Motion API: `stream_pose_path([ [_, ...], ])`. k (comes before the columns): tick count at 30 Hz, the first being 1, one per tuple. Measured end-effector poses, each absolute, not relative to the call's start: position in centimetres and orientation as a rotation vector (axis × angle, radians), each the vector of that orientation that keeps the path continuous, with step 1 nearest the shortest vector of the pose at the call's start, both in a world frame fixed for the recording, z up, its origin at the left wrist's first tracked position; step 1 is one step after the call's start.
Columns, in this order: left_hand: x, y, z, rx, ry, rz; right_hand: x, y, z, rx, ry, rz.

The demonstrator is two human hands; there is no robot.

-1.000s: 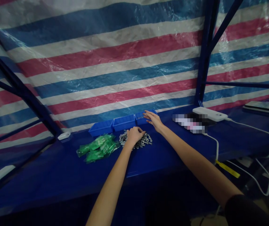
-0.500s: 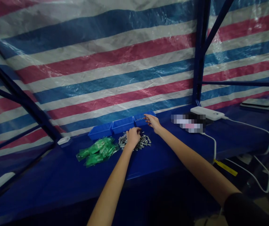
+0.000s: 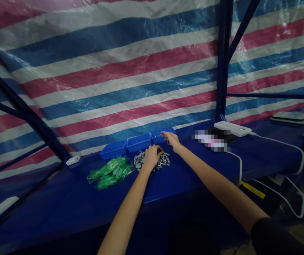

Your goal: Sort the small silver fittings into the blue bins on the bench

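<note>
A pile of small metal screws and light grey plug-like pieces (image 3: 140, 160) lies on the blue table. Over its right part rests my left hand (image 3: 152, 156), fingers bent down and closed among the pieces; whatever they grip is hidden. My right hand (image 3: 171, 139) hovers at the front of the right-hand blue bin (image 3: 167, 130), its bent fingers slightly apart and nothing visible in them. Small shiny pieces lie in that bin. Left of it stand a middle blue bin (image 3: 139, 143) and a left blue bin (image 3: 114, 150).
Green-printed clear plastic bags (image 3: 111, 172) lie left of the pile. A white power bank (image 3: 233, 129) with a white cable sits at the right, beside a blurred-out object (image 3: 212, 140). Blue posts (image 3: 222, 71) and a striped tarp (image 3: 130, 78) stand behind the table.
My left hand has shifted slightly right over the pile. My right hand stays by the right-hand bin with little change. The camera view has moved slightly.
</note>
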State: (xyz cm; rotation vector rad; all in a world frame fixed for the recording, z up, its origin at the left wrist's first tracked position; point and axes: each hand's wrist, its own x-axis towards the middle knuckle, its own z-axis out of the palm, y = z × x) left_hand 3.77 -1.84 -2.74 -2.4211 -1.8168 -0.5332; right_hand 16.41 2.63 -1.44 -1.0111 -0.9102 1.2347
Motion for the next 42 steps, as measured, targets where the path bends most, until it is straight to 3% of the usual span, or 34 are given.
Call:
stream_pose_path([
  [14,3.8,-2.0,-2.7,-2.357,-1.828,-0.463,15.8,2.2,-1.9,-1.030,-1.058,1.232],
  [32,3.8,-1.9,-1.7,-2.401,-1.992,-0.627,15.9,2.4,-2.4,-1.126,-1.217,1.141],
  [37,3.9,-1.6,-1.8,-2.296,-2.000,-0.867,16.1,3.0,-3.5,-1.145,-1.484,0.958],
  [42,3.8,-1.1,-2.0,-2.239,-1.917,-1.311,16.1,2.6,-2.9,-1.054,-1.420,1.213],
])
